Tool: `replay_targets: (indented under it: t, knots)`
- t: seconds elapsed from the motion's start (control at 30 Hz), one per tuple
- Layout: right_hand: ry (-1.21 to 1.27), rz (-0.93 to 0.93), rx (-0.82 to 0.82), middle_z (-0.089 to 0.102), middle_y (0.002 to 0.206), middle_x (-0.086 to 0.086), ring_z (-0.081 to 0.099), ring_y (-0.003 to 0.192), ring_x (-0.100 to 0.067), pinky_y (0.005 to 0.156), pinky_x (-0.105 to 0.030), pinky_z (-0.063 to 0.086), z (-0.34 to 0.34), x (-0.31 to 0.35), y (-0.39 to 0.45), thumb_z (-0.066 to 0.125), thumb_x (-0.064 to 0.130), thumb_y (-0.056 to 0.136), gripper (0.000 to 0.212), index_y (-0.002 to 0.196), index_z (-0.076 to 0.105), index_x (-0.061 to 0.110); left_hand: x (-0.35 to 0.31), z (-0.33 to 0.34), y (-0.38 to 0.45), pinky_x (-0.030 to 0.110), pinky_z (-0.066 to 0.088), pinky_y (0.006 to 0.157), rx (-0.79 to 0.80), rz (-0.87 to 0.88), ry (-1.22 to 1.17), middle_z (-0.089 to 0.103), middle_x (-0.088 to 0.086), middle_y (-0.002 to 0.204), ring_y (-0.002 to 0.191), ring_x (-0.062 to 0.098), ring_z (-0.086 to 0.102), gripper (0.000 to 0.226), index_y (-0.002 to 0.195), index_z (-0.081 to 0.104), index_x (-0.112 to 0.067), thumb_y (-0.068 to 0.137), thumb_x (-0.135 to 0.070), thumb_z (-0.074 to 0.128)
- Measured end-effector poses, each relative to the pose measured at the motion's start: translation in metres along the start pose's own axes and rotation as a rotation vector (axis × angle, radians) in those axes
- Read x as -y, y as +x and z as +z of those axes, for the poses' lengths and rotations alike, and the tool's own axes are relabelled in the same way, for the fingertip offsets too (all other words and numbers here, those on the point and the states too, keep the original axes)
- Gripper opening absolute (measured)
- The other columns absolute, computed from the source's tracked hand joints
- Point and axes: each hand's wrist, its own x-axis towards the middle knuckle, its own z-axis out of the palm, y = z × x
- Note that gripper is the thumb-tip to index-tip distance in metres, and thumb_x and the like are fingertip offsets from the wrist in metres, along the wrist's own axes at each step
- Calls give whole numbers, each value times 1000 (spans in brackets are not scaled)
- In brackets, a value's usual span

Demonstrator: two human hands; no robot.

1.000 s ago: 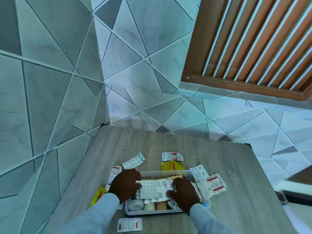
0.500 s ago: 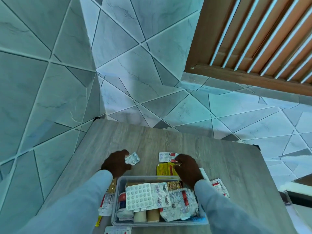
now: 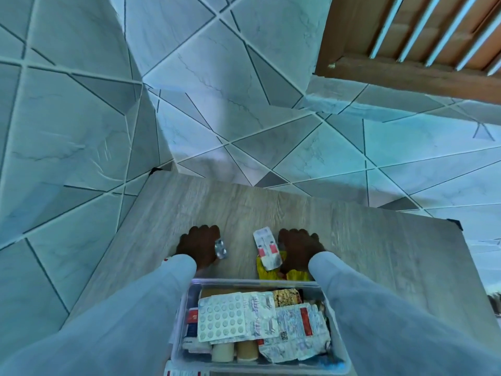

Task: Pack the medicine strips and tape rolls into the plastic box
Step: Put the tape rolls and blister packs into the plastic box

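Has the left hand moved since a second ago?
Yes. The left hand has left the plastic box and reached past its far rim onto the table, where it now grips a small silver medicine strip.

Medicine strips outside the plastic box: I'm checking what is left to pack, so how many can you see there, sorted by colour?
Silver strip, in the left hand: 1
White strip with red bands, in the right hand: 1
Yellow strip on the table, under the right hand: 1
White strip with red, at the bottom edge, partly cut off: 1
Total: 4
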Motion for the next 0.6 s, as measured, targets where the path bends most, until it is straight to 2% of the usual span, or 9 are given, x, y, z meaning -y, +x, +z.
replay_targets:
  t: [0.13, 0.3, 0.4, 0.5, 0.6]
  knots:
    - [82, 34, 89, 53, 123, -10, 52, 112, -31, 92, -44, 49, 0, 2, 0, 84, 43, 62, 73, 121, 48, 18, 1, 2, 0, 45, 49, 89, -25, 13, -25, 54, 3, 109, 102, 27, 54, 35, 108, 49, -24, 79, -31, 68]
    - [-3, 47, 40, 54, 123, -7, 50, 115, -31, 97, -47, 42, -5, 9, -6, 81, 46, 65, 71, 122, 46, 20, 0, 0, -7, 44, 51, 88, -30, 21, -80, 61, 0, 99, 93, 23, 60, 26, 100, 51, -25, 80, -32, 66]
    - [110, 44, 86, 57, 122, -5, 54, 110, -28, 95, -45, 46, -10, 8, -9, 81, 36, 69, 63, 119, 47, 21, 3, -1, -8, 39, 53, 84, -27, 23, -208, 60, -1, 94, 85, 19, 59, 12, 94, 53, -28, 87, -19, 57]
    - [171, 3, 128, 54, 127, -3, 54, 114, -26, 92, -35, 47, -19, 3, -13, 75, 21, 77, 51, 123, 53, 20, 9, -5, -9, 30, 52, 81, -13, 57, -332, 61, -1, 92, 81, 15, 59, 17, 88, 56, -26, 91, -10, 53]
    - [109, -56, 139, 52, 130, -3, 52, 119, -26, 94, -34, 45, -30, -6, -16, 67, 15, 83, 39, 121, 60, 19, 13, -13, -11, 28, 52, 80, -78, 72, -389, 63, 1, 94, 83, 16, 60, 19, 87, 59, -24, 91, -7, 54]
